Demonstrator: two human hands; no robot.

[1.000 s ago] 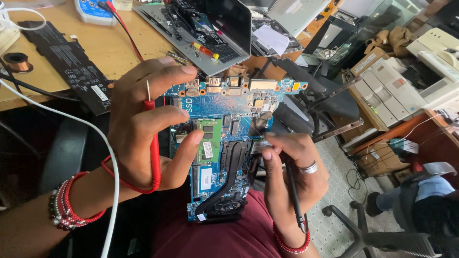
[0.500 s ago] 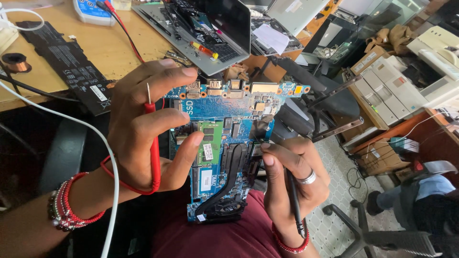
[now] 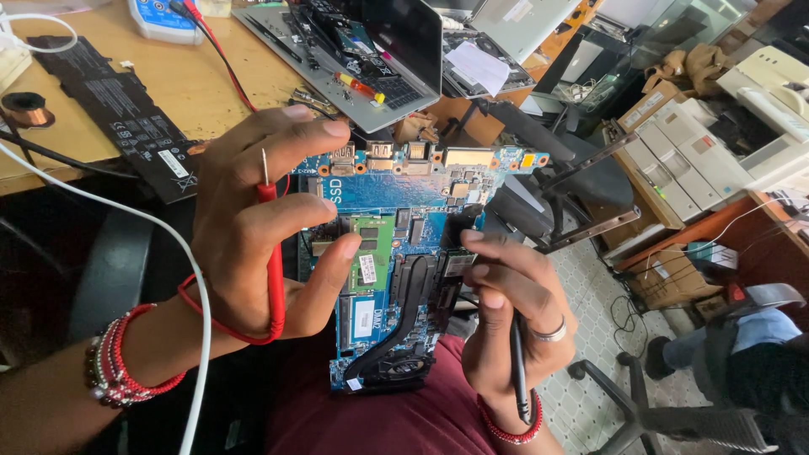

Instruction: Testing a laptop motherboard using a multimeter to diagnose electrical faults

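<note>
A blue laptop motherboard (image 3: 396,194) with a green memory stick, a black heat pipe and a fan is held upright over my lap. My left hand (image 3: 253,227) grips its left edge and also pinches a red test probe (image 3: 274,261), metal tip pointing up. My right hand (image 3: 506,312), wearing a ring, supports the board's right side with its fingertips on the dark chip area. A black test probe (image 3: 518,371) is tucked in that palm, pointing down.
On the wooden desk (image 3: 194,84) lie a flat black battery pack (image 3: 118,109), a copper wire coil (image 3: 25,108), a blue meter (image 3: 164,17) and an opened laptop (image 3: 362,50). A white cable (image 3: 198,295) crosses my left forearm. At right stand office chairs, stacked printers (image 3: 716,126) and another person's leg (image 3: 733,345).
My right hand's fingers have crept slightly up the board's right edge. The left hand and the red probe have held still.
</note>
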